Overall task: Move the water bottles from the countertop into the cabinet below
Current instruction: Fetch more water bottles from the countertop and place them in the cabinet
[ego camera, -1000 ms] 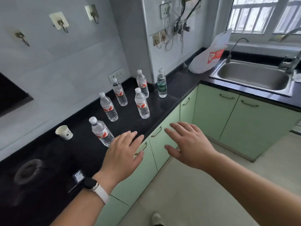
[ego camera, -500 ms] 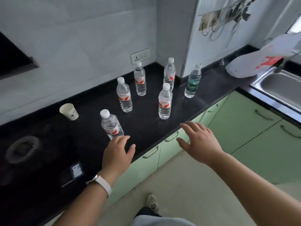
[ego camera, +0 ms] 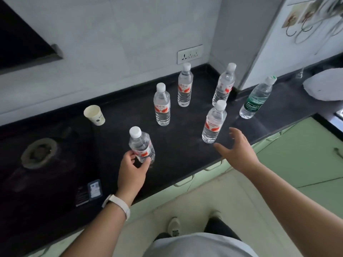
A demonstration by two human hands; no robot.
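Several clear water bottles stand on the black countertop (ego camera: 178, 145). My left hand (ego camera: 132, 170) curls around the base of the nearest red-label bottle (ego camera: 141, 145), thumb on its left and fingers on its right. My right hand (ego camera: 236, 150) is open with fingers spread, just right of and a little short of another red-label bottle (ego camera: 214, 123). Further back stand three more red-label bottles (ego camera: 162, 105) (ego camera: 185, 86) (ego camera: 223, 85), and at the right a green-label bottle (ego camera: 255, 99). The green cabinet doors (ego camera: 297, 151) below the counter are closed.
A paper cup (ego camera: 94, 115) stands at the left rear. A gas burner (ego camera: 39, 153) and a small dark device (ego camera: 89, 191) lie at the left. A white plastic bag (ego camera: 324, 86) sits at the far right. My feet are on the tiled floor (ego camera: 194, 201).
The view has tilted down and closer to the counter. My left hand has reached forward onto the nearest bottle's base; my right hand has moved forward over the counter edge toward a second bottle.
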